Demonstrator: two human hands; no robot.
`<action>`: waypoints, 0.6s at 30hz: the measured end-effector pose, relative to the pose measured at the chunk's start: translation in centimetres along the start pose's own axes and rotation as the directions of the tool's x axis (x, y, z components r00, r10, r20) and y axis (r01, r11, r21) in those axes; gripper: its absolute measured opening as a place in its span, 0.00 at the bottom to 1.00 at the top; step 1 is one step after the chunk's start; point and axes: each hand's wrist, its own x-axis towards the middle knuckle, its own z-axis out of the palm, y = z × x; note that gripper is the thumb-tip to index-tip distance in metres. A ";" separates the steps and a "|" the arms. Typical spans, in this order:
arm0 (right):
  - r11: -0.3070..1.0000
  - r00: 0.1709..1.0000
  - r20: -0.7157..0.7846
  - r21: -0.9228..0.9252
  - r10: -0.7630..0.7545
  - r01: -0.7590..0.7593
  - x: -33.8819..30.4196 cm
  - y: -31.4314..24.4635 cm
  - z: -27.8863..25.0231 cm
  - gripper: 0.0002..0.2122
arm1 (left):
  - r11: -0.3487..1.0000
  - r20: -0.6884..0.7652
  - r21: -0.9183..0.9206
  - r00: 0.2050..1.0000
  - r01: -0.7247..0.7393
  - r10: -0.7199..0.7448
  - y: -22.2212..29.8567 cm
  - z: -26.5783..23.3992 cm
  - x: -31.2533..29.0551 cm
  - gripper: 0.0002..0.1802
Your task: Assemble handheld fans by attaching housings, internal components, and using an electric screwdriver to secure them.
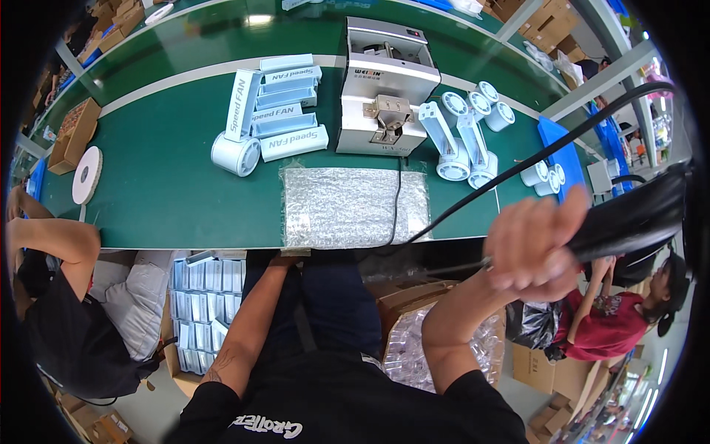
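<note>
Green covers the bench top (155,211), with a silver machine (388,89) standing on it toward twelve o'clock and light-blue rectangular housings (285,96) grouped at eleven, one of them joined to a round drum (237,154). Around half past one lie white-blue cylindrical parts (452,169), two with long arms, beside a blue tray (556,140). Centrally, against the near edge, a bubble-wrap sheet (336,207) lies flat in front of the machine, a thin black cord (397,194) crossing it. The left hand (285,260), toward eight, is at that edge, just below the sheet; its fingers are hidden, so I cannot tell how they are set. Raised at three o'clock, the right hand (532,248) is blurred, fingers seemingly folded inward and close together, at the inner end of a bulky black object (632,214); whether they close on it I cannot tell. A thick black cable (577,132) arcs above this hand. Below bench level, a box (171,359) of light-blue housings sits at eight, and a carton (399,300) of clear plastic pieces (481,351) between four and five.
</note>
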 end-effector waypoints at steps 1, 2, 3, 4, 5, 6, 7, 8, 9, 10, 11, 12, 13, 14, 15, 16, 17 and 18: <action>0.998 0.998 -0.042 -0.055 -0.038 0.035 1.8 -1.0 0.6 0.08 | 1.000 0.023 -0.010 1.000 -0.002 0.002 0.1 -0.5 1.3 0.31; 0.995 0.994 -0.079 -0.073 -0.081 0.075 3.6 -1.4 0.9 0.08 | 1.000 0.044 -0.014 0.999 0.000 0.000 0.2 -0.2 0.1 0.30; 0.990 0.992 -0.049 -0.077 -0.120 0.116 5.7 -1.6 1.1 0.06 | 1.000 0.058 -0.015 0.998 0.006 -0.005 0.0 -0.8 0.4 0.30; 0.989 0.991 0.015 -0.074 -0.130 0.131 7.7 -1.5 1.0 0.04 | 1.000 0.067 -0.014 0.998 0.019 -0.019 -0.4 -1.3 0.1 0.29; 0.981 0.986 -0.010 -0.106 -0.164 0.162 9.6 -1.3 1.1 0.02 | 0.999 0.076 -0.011 0.997 0.034 -0.033 -0.8 -1.8 -0.3 0.29; 0.965 0.975 0.046 -0.138 -0.217 0.221 11.4 -2.0 -0.3 0.06 | 1.000 0.111 -0.024 0.994 0.009 -0.006 -0.1 -1.7 0.8 0.29; 0.939 0.957 0.048 -0.183 -0.287 0.291 13.2 -2.0 -1.2 0.03 | 1.000 0.127 -0.025 0.992 0.010 -0.007 -0.3 -2.3 1.0 0.28; 0.861 0.911 0.007 -0.325 -0.412 0.392 14.8 -1.3 -1.8 0.01 | 1.000 0.145 -0.026 0.989 0.012 -0.008 0.1 -2.2 0.6 0.28; 0.794 0.864 -0.016 -0.404 -0.503 0.455 16.3 -0.8 -2.8 0.01 | 1.000 0.164 -0.030 0.986 0.006 -0.001 0.3 -2.3 0.3 0.28; 0.703 0.807 -0.023 -0.507 -0.590 0.499 17.3 0.6 -3.1 0.06 | 0.999 0.184 -0.033 0.983 0.005 0.001 0.8 -2.6 1.0 0.27; 0.692 0.796 -0.078 -0.549 -0.601 0.469 17.8 0.6 -5.3 0.06 | 0.999 0.201 -0.038 0.980 0.003 0.005 1.4 -2.4 0.6 0.27; 0.589 0.782 0.013 -0.650 -0.623 0.480 17.8 2.3 -4.8 0.08 | 0.999 0.222 -0.041 0.975 -0.003 0.011 1.5 -2.7 0.9 0.27; 0.656 0.775 -0.064 -0.578 -0.629 0.485 17.6 4.4 -5.3 0.09 | 0.999 0.234 -0.040 0.972 0.012 -0.002 1.2 -3.1 0.3 0.26; 0.714 0.840 -0.154 -0.617 -0.521 0.330 16.2 5.5 -5.4 0.09 | 0.999 0.248 -0.039 0.969 0.026 -0.016 1.0 -3.4 0.6 0.26; 0.721 0.843 -0.197 -0.634 -0.500 0.279 15.4 5.8 -5.5 0.10 | 0.999 0.263 -0.039 0.965 0.030 -0.019 1.6 -3.7 1.0 0.26; 0.732 0.824 -0.234 -0.619 -0.516 0.283 14.5 5.5 -4.8 0.13 | 0.999 0.279 -0.038 0.960 0.036 -0.024 1.8 -3.8 -0.3 0.25; 0.740 0.789 -0.298 -0.615 -0.537 0.272 13.9 4.5 -3.9 0.16 | 0.998 0.297 -0.035 0.954 0.045 -0.032 2.0 -3.7 -0.1 0.25; 0.740 0.842 -0.186 -0.595 -0.506 0.313 13.0 1.4 -3.3 0.17 | 0.999 0.323 -0.038 0.946 0.031 -0.018 2.8 -3.6 -0.1 0.25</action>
